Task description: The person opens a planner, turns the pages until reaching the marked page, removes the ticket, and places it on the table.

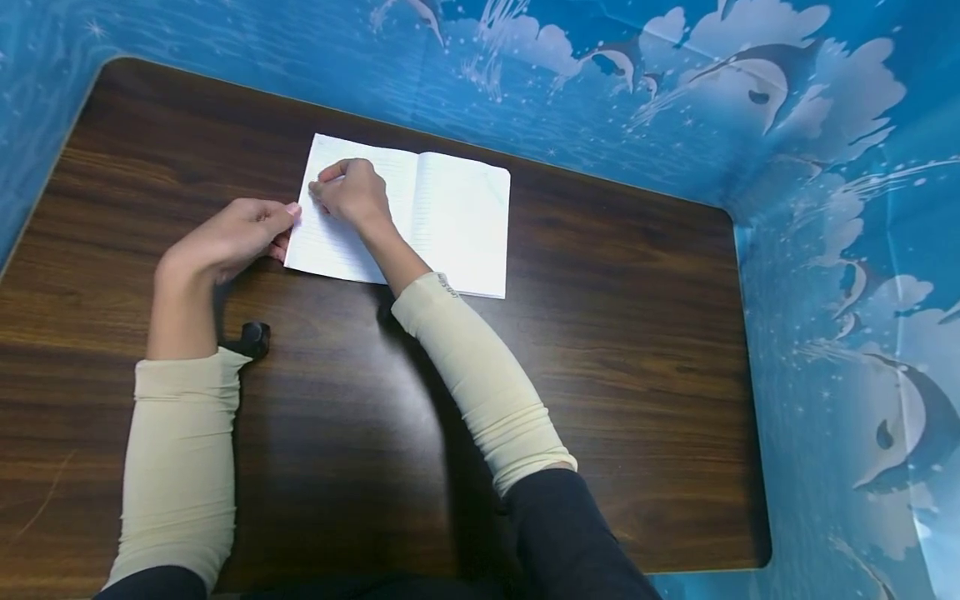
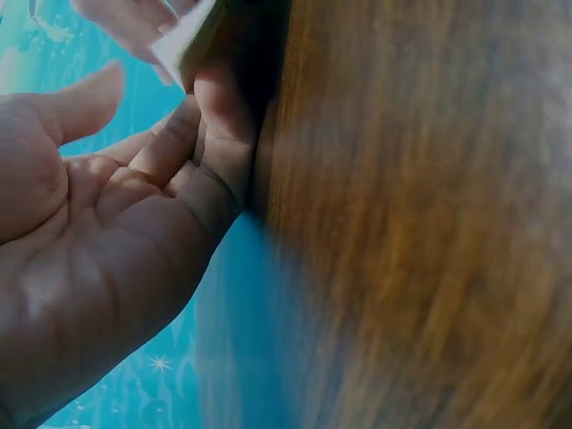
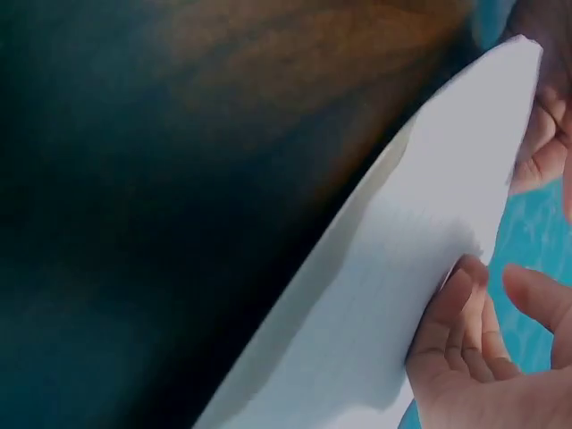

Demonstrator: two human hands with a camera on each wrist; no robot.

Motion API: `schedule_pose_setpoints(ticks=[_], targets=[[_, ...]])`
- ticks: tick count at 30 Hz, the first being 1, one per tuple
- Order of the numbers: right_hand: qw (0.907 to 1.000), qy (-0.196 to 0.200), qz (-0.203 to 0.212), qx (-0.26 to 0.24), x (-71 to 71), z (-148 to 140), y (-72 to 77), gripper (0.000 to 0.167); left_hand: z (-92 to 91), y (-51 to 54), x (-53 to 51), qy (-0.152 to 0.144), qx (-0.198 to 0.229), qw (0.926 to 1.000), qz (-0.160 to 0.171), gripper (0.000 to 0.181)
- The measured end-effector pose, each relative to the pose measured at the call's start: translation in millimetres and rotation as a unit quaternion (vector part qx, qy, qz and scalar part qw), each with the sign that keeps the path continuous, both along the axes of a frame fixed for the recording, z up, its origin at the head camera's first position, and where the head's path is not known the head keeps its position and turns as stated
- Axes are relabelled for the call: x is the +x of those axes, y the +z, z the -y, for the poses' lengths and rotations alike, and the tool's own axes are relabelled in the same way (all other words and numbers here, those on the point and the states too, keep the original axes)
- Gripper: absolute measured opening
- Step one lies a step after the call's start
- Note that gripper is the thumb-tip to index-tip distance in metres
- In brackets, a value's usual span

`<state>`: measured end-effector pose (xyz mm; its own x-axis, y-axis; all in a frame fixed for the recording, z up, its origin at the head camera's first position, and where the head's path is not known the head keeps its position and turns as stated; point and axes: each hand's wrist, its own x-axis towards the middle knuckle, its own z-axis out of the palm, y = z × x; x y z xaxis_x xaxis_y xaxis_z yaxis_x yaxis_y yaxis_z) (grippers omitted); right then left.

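An open notebook (image 1: 461, 225) with lined pages lies on the table, also visible in the right wrist view as white pages (image 3: 384, 232). My left hand (image 1: 232, 237) grips its left edge, the thumb tip at the margin and other fingers lower down. In the left wrist view the bent fingers of that hand (image 2: 134, 197) meet a corner of the notebook (image 2: 189, 40). Over the left page, my right hand (image 1: 352, 192) rests with bent fingers. Its fingers touch the paper in the right wrist view, the thumb of the right hand (image 3: 487, 357) standing apart.
The dark wooden table (image 1: 637, 333) has rounded corners. A blue curtain or sheet (image 1: 480, 75) with dolphins hangs behind and on the right. A small black object (image 1: 255, 339) is beside the left sleeve cuff.
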<state>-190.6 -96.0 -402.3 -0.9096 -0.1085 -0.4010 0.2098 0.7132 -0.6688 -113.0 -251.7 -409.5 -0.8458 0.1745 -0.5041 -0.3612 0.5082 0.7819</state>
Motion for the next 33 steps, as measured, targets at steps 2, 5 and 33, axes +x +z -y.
schedule_pose_setpoints(ticks=[2, 5, 33], targets=[[0.9998, 0.015, -0.004, 0.01, 2.1, 1, -1.2, 0.01, 0.9, 0.5, 0.1, -0.011, -0.018, 0.9998, -0.007, 0.052], [0.9987, 0.047, -0.007, 0.017, 4.4, 0, -0.6, 0.012, 0.5, 0.7, -0.3, -0.023, -0.039, 0.9987, -0.021, 0.037], [0.9784, 0.101, -0.026, 0.178, -49.3, -176, 21.3, 0.042, -5.6, -0.4, 2.3, -0.035, -0.07, 0.9961, -0.041, 0.043]])
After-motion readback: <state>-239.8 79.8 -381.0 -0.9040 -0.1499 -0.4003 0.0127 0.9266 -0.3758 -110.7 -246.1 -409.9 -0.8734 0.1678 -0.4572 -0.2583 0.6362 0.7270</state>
